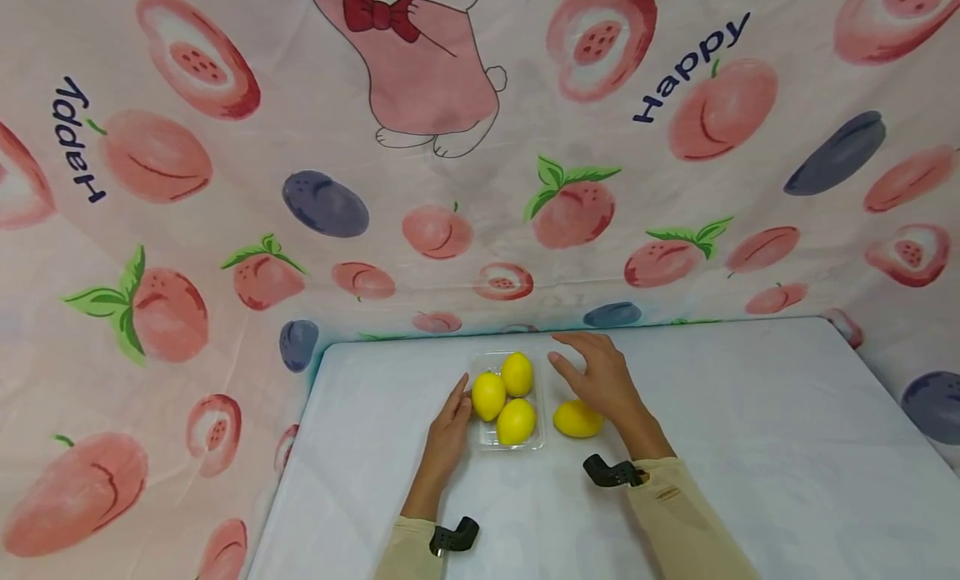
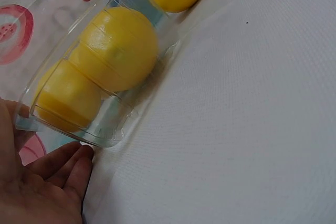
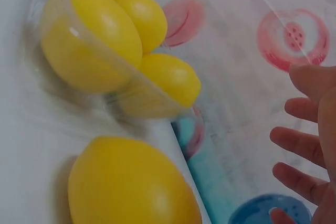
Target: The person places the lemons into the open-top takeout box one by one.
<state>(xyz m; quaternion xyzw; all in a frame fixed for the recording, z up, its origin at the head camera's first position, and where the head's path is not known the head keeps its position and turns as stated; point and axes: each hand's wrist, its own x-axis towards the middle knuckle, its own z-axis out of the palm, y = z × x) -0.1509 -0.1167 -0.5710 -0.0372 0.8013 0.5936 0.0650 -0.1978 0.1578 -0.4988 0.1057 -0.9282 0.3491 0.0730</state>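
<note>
A clear plastic container (image 1: 486, 444) on the white table holds three yellow lemons, among them a front lemon (image 1: 516, 422). My left hand (image 1: 447, 434) rests against the container's left side, its fingers extended; the left wrist view shows the fingertips by the container's lower corner. A fourth lemon (image 1: 576, 419) lies on the table just right of the container. Above and beside this lemon hovers my right hand (image 1: 606, 380), fingers spread, holding nothing. In the right wrist view, the loose lemon (image 3: 131, 182) is apart from the right fingers (image 3: 299, 142).
The white table (image 1: 750, 447) extends to both sides of the hands. Behind it hangs a pink fruit-print cloth (image 1: 480, 188), which meets the table's back edge close beyond the container. Both wrists carry a black camera mount (image 1: 611, 472).
</note>
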